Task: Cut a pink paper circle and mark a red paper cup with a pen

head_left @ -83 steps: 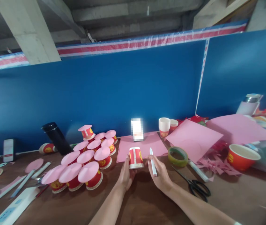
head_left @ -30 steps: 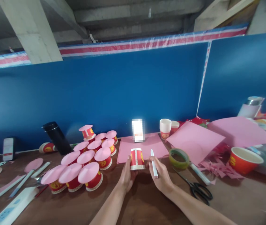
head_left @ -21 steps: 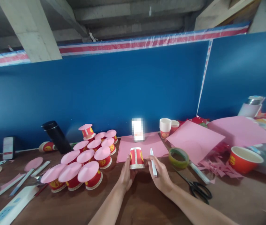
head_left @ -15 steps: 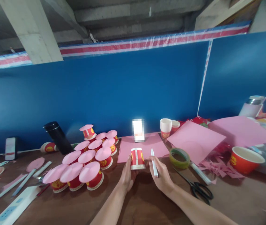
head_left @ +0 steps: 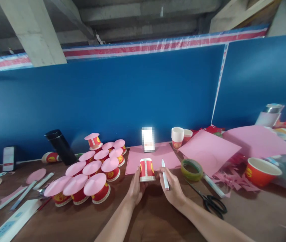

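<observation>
Blue panel (head_left: pixel 117 97) rises behind the brown table (head_left: pixel 153 222) and held cup (head_left: pixel 147 170).

a red paper cup (head_left: pixel 147 170), white-panelled in front with a yellow emblem at its three o'clock edge, is held upside down, wide rim lowest. just off its three o'clock side, a slim white pen (head_left: pixel 165 176) is held tilted, narrow tip towards between eleven and twelve.
</observation>
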Demonstrator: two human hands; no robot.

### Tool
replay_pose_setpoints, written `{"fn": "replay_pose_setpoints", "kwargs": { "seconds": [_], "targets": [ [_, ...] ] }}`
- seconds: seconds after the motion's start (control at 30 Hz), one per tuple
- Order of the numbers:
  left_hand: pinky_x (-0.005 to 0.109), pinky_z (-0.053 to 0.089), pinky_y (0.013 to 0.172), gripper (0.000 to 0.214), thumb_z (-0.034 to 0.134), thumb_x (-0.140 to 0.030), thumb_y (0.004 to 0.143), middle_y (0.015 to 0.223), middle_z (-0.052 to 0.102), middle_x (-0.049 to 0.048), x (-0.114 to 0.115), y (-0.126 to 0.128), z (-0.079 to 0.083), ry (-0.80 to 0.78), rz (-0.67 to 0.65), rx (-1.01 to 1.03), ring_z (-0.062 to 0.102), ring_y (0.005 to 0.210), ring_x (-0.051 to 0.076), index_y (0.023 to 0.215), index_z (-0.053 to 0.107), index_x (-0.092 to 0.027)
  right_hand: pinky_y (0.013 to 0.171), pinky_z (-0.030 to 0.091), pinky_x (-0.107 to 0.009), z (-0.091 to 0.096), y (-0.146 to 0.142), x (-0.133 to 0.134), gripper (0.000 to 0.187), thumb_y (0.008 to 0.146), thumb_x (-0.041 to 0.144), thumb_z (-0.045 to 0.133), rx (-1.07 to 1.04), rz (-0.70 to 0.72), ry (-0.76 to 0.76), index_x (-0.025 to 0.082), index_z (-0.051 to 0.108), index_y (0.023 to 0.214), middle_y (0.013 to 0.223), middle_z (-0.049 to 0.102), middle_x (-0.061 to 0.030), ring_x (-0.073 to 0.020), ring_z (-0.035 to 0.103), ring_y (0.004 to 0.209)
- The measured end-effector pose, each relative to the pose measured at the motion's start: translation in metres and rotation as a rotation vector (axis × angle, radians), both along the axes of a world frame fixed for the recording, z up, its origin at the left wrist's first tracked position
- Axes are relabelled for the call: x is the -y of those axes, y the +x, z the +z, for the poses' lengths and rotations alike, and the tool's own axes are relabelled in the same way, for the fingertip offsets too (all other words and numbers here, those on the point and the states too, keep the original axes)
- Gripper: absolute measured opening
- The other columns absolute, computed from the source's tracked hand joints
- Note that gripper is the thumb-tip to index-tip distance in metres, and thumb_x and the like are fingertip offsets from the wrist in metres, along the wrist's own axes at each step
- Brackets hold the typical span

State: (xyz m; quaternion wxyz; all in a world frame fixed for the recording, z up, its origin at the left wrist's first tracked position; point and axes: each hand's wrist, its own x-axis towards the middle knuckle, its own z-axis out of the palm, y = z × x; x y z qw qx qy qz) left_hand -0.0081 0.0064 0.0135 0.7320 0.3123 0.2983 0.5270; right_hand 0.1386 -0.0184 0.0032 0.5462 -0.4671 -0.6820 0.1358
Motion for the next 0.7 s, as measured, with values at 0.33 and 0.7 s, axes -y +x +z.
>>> {"fn": "replay_pose_setpoints", "kwargs": {
  "seconds": [0.33,0.7],
  "targets": [
    [0.035,0.043,0.082,0.038,0.055,-0.046,0.078,0.095,0.068,0.0092,-0.0001,0.0005,-0.0012,0.013,-0.012,0.01,0.062,0.091,0.024,0.096,0.061,-0.014,0.062,0.045,-0.021,0.0016,0.0008,0.0006,0.016,0.088,0.019,0.04,0.006,0.008,-0.015,0.019,0.056,0.092,0.073,0.061,-0.0019,-0.0144,0.059,0.066],
    [0.035,0.044,0.086,0.04,0.054,-0.047,0.079,0.098,0.068,0.0097,-0.0023,0.0002,-0.0045,0.01,-0.008,0.031,0.061,0.095,0.023,0.1,0.06,-0.014,0.062,0.045,-0.021,0.0004,0.0009,0.0001,0.017,0.089,0.019,0.04,-0.001,0.019,-0.026,0.02,0.055,0.095,0.074,0.06,-0.0014,-0.0143,0.059,0.066]
  ]
}}
